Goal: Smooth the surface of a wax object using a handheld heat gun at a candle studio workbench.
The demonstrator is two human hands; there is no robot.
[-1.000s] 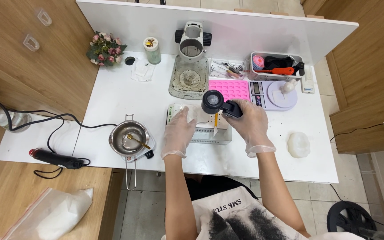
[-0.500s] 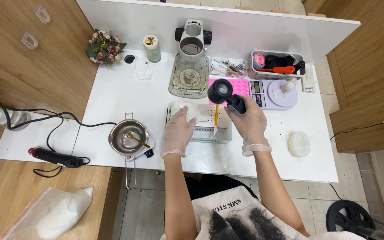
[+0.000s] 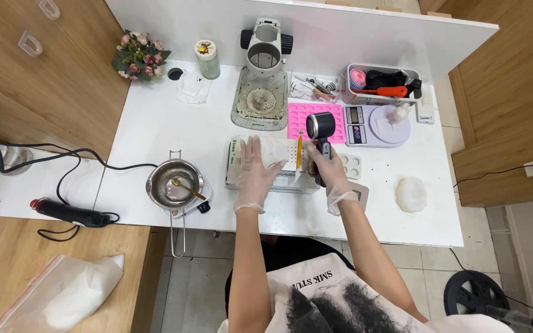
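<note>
Two gloved hands: left (image 3: pixel 257 169) flat on white box (image 3: pixel 272 163), right (image 3: pixel 331 176) gripping black heat gun (image 3: pixel 322 132).

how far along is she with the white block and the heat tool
Set up: white block lies on the table, metal pot with a spoon beside it. In hand: left hand flat on the block, right hand aiming the black heat tool near a yellow stick. Left: pink mould looks unfilled.

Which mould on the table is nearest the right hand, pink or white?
The small white mould, lying right beside the right hand; the pink mould lies farther back, by the scale.
</note>
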